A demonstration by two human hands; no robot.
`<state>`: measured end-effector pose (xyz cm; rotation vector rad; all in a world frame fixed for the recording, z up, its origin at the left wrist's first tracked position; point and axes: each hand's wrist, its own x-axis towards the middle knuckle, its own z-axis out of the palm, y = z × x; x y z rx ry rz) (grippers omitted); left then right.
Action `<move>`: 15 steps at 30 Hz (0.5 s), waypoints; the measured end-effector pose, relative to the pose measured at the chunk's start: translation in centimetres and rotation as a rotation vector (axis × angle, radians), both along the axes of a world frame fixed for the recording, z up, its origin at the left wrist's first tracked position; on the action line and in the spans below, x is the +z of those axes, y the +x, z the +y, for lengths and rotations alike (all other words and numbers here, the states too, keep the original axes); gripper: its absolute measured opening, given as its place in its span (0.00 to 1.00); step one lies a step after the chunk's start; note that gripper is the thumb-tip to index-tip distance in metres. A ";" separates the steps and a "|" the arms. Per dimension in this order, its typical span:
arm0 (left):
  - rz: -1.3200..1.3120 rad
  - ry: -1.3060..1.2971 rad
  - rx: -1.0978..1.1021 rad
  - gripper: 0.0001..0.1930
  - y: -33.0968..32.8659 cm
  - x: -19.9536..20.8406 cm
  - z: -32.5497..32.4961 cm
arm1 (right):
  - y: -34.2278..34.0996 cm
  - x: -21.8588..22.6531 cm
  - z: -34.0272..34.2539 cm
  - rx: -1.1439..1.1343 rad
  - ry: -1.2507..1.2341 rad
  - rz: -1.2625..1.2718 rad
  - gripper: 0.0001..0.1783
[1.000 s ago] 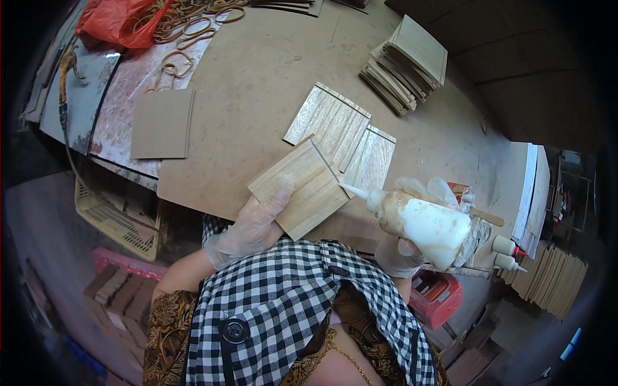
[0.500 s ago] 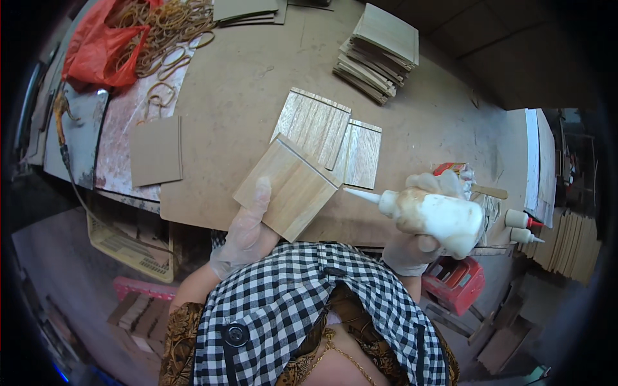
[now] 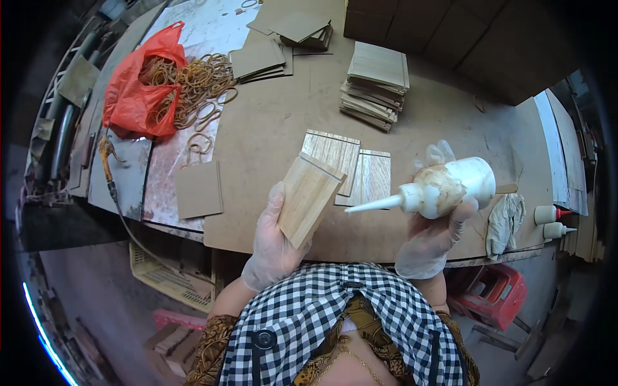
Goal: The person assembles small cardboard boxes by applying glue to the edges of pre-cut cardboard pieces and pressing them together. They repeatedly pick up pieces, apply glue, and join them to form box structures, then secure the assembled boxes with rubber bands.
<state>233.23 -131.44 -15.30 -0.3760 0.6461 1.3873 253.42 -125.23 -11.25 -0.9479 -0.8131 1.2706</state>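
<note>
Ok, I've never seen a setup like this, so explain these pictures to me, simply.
There is no machine here: these are a person's own two hands, in thin see-through gloves. The view comes from a fisheye camera worn on the head, looking down, so straight edges bend near the rim.

The left hand holds a tilted wooden panel. The right hand holds a white bottle with brown stains, its long nozzle pointing left.

On the brown work surface lie two grooved panels, a stack of panels and, at the right, a pale cloth. Farther left are a red bag and loose bands.
</note>
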 end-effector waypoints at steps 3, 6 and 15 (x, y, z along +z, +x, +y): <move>0.025 -0.038 0.052 0.20 0.9 1.5 0.8 | -0.4 0.5 -0.3 0.046 -0.013 0.001 0.65; 0.050 0.148 -0.043 0.23 0.9 1.3 1.0 | -0.2 0.1 -0.5 0.113 0.056 0.024 0.57; 0.143 0.171 -0.132 0.29 1.3 1.7 1.3 | -0.4 0.0 -1.5 0.136 0.037 0.006 0.64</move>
